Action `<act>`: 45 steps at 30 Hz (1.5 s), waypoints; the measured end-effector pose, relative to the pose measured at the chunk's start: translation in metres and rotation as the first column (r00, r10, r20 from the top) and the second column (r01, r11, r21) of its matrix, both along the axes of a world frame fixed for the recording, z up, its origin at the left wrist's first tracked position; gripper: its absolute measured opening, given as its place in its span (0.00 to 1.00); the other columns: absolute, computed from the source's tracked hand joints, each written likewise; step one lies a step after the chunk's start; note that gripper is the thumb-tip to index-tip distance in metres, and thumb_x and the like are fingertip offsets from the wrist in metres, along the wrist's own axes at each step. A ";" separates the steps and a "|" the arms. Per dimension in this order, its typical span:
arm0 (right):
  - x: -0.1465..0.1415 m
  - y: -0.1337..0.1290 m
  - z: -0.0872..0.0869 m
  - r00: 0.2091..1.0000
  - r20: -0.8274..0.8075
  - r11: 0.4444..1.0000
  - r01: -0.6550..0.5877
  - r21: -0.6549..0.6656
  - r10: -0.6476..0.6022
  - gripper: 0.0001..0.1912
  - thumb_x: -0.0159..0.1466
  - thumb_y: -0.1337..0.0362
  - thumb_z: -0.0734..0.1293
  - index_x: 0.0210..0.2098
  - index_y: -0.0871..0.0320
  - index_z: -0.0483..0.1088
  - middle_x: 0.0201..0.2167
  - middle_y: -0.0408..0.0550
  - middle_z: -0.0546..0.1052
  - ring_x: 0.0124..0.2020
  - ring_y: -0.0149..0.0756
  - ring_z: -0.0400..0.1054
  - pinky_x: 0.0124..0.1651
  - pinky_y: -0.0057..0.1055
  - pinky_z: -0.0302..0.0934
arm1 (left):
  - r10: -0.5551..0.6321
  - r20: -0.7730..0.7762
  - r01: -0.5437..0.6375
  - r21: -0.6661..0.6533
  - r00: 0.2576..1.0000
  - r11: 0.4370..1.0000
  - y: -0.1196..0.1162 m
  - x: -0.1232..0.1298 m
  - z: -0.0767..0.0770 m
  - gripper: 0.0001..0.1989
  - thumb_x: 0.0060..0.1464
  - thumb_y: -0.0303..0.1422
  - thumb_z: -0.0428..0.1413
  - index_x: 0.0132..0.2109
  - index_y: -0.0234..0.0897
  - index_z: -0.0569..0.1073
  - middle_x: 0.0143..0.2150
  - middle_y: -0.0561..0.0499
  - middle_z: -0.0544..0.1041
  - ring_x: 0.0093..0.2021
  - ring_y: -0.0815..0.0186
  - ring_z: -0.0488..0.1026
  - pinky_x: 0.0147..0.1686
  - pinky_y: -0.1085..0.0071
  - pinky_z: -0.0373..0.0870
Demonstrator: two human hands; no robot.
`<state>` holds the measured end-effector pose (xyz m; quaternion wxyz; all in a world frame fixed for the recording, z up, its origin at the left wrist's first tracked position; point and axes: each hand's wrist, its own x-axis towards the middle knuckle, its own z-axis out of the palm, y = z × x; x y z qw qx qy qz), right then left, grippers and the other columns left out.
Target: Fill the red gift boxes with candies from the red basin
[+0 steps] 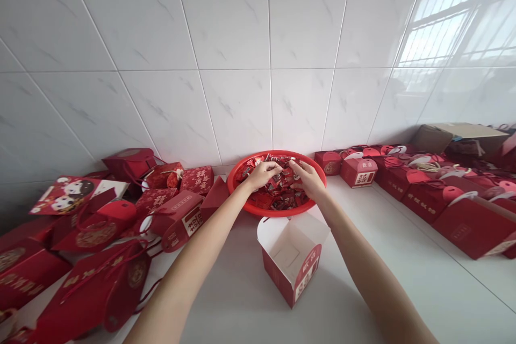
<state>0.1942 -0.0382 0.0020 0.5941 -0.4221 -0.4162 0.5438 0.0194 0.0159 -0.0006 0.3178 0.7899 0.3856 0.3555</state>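
As is seen from the head: wrapped sweets are heaped in a red basin.
Left hand: bent over them, fingertips drawn together; any hold cannot be told.
Right hand: curved alongside, fingers parted from thumb.
Open box: placed just before the basin.

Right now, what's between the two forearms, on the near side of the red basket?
An open red box, white inside, standing upright on the white table; the head view shows it.

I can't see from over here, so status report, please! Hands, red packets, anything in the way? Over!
Left hand, right hand over red packets in red basket; grips unclear. Open box just in front. Nothing seen blocking the packets.
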 end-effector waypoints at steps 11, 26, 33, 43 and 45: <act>0.002 -0.001 0.002 0.998 -0.061 0.999 -0.028 -0.024 0.027 0.09 0.54 0.68 0.74 0.32 0.57 0.70 0.26 0.42 0.78 0.23 0.33 0.74 0.22 0.26 0.71 | 0.014 0.064 -0.012 -0.027 0.998 1.000 0.002 0.001 -0.002 0.13 0.61 0.35 0.54 0.48 0.36 0.79 0.50 0.46 0.81 0.53 0.58 0.75 0.56 0.64 0.68; 0.006 0.003 0.000 0.985 -0.163 0.995 -0.073 -0.062 0.062 0.12 0.46 0.67 0.78 0.28 0.55 0.73 0.29 0.43 0.77 0.28 0.34 0.74 0.26 0.27 0.74 | 0.014 0.247 -0.026 0.047 0.969 0.999 -0.003 0.021 0.009 0.19 0.52 0.46 0.62 0.42 0.34 0.79 0.44 0.44 0.83 0.47 0.57 0.78 0.51 0.63 0.73; 0.008 0.008 -0.004 0.978 -0.211 1.000 -0.009 -0.014 0.006 0.13 0.47 0.67 0.78 0.29 0.57 0.72 0.27 0.43 0.77 0.25 0.32 0.72 0.21 0.25 0.69 | -0.041 0.255 0.044 -0.010 0.966 0.999 0.005 0.029 0.019 0.21 0.57 0.47 0.56 0.44 0.33 0.81 0.45 0.43 0.83 0.47 0.57 0.79 0.50 0.62 0.74; 0.015 0.016 -0.008 0.953 -0.287 0.995 0.098 -0.013 -0.097 0.10 0.49 0.61 0.74 0.27 0.55 0.71 0.22 0.41 0.73 0.19 0.28 0.63 0.17 0.25 0.61 | 0.099 -0.228 -0.128 -0.113 0.968 0.985 0.046 -0.007 0.008 0.03 0.39 0.27 0.63 0.25 0.39 0.80 0.29 0.50 0.82 0.34 0.59 0.78 0.39 0.67 0.73; 0.014 0.016 -0.008 0.950 -0.296 0.995 0.096 -0.011 -0.095 0.10 0.49 0.61 0.74 0.27 0.55 0.71 0.23 0.40 0.73 0.19 0.27 0.63 0.17 0.25 0.60 | 0.054 -0.337 -0.109 -0.146 0.940 0.983 0.041 -0.010 0.007 0.08 0.35 0.23 0.63 0.25 0.40 0.81 0.27 0.51 0.82 0.31 0.59 0.78 0.36 0.68 0.72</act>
